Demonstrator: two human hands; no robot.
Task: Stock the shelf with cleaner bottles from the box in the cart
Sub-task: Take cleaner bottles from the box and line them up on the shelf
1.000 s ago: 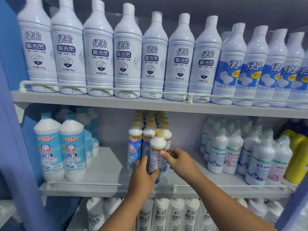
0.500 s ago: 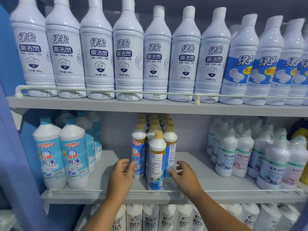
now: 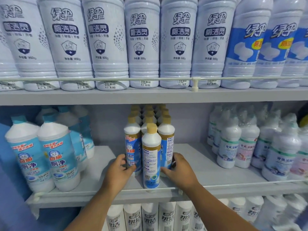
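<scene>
A cluster of slim white cleaner bottles with gold caps stands mid-shelf on the grey middle shelf [image 3: 208,164]. One of them, the front bottle [image 3: 151,157], stands alone at the shelf's front, just behind the thin rail [image 3: 100,191], its back label facing me. My left hand [image 3: 118,172] clasps the left bottle [image 3: 132,144] of the row behind it, thumb across its front. My right hand [image 3: 180,170] clasps the right bottle [image 3: 167,140] low down in the same way. Neither the cart nor the box is in view.
Teal-capped bottles [image 3: 56,155] stand at the left of the same shelf, and wrapped pale bottles [image 3: 230,147] at the right. Tall white bottles [image 3: 143,47] fill the shelf above, and more white bottles [image 3: 150,219] the shelf below. A blue upright [image 3: 10,205] bounds the left.
Both hands let go of the front bottle after setting it at the rail, spread apart, then closed in on the bottles to either side behind it. My view moved closer.
</scene>
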